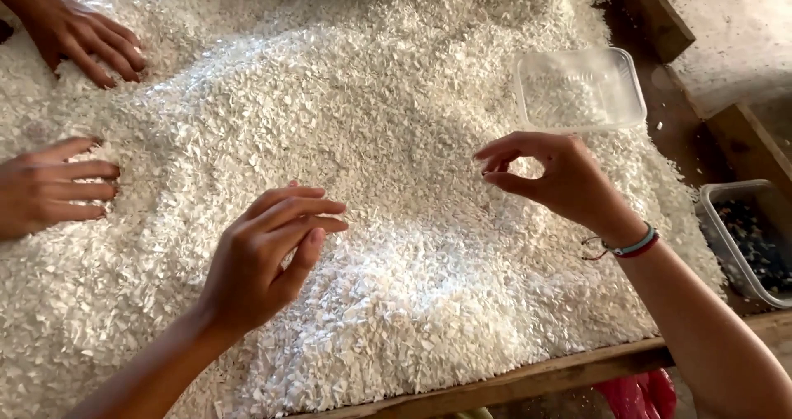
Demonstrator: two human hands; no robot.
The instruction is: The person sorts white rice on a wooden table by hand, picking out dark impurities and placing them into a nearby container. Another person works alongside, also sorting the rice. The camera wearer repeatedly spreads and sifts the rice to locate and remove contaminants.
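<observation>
Your left hand [260, 258] hovers low over the near part of the heap, fingers loosely curled and pointing right, thumb tucked beneath them; you've got nothing visibly gripped in it. Right below it and spreading everywhere lie the white flakes [396, 246], a thick bed of small pale chips that covers almost the whole desk [528, 379], whose wooden front edge runs along the bottom. Across to your right hand [549, 176] now: it hangs a little higher over the flakes, thumb and forefinger closing toward each other in a pinch, the other fingers arched above. Whether a chip sits between those fingertips, you cannot tell from here. On that wrist you wear a pair of thin bracelets [631, 246], one pale, one dark red. Off the desk's right edge sits a clear tub [747, 242] holding dark bits. Further back, just beyond your right hand, a clear plastic tray [582, 89] rests on the heap with a thin scatter of white flakes inside. Over on the left, another person's hand [49, 190] lies flat on the flakes, fingers spread. Far up in the corner, a second co-worker's hand [78, 35] presses its fingertips into the heap.
</observation>
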